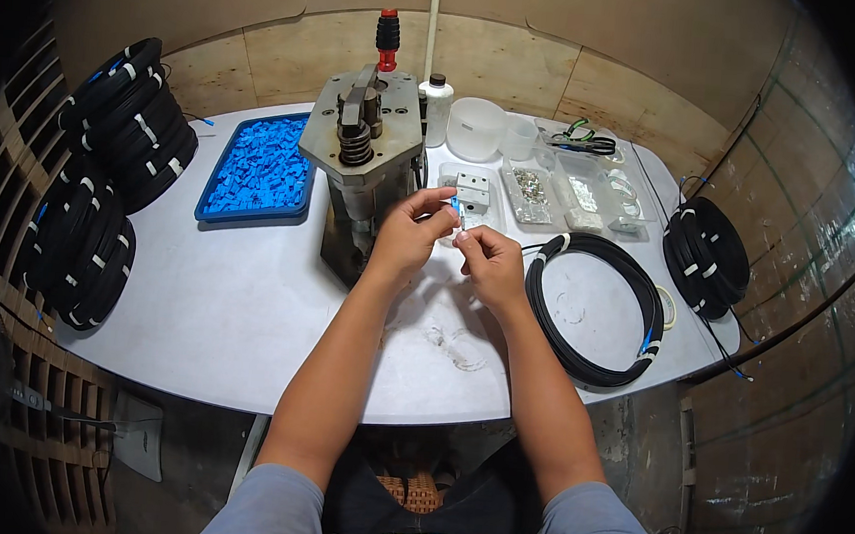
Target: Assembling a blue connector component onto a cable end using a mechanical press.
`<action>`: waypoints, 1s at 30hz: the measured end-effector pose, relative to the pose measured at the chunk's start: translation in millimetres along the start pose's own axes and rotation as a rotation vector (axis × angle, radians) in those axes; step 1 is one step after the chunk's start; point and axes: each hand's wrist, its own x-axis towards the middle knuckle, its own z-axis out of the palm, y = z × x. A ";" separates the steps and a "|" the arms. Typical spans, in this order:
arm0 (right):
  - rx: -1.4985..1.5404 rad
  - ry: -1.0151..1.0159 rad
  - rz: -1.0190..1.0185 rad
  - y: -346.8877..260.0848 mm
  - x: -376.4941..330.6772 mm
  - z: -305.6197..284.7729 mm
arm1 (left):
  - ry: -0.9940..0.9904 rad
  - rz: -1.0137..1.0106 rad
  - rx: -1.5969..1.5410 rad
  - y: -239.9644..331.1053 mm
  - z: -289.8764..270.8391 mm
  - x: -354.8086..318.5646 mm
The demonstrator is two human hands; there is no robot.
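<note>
fingers (438,212) of the left hand (405,238) pinch a small blue connector (455,207) upright at frame centre; right hand (487,261), just below-right, grips the cable end (463,236) beneath it.

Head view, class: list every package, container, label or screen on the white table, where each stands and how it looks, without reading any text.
Blue rectangular plastic tray: back left, filled with small blue parts.
White plastic bottle with dark cap: back centre, beside the grey metal press.
Round translucent white tub: right of the bottle.
Clear plastic compartment boxes: back right, holding small parts.
No labels or screens can be made out.
</note>
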 end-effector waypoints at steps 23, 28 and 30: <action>-0.001 0.010 0.016 -0.2 -0.3 -0.2 | -0.016 0.018 0.021 -0.4 1.6 -1.1; -0.001 0.017 0.000 -1.0 0.0 -1.0 | 0.003 0.036 0.028 -1.4 2.6 -0.7; -0.006 0.011 0.001 -0.8 -0.4 -0.5 | -0.001 0.035 0.024 -1.2 1.8 -0.8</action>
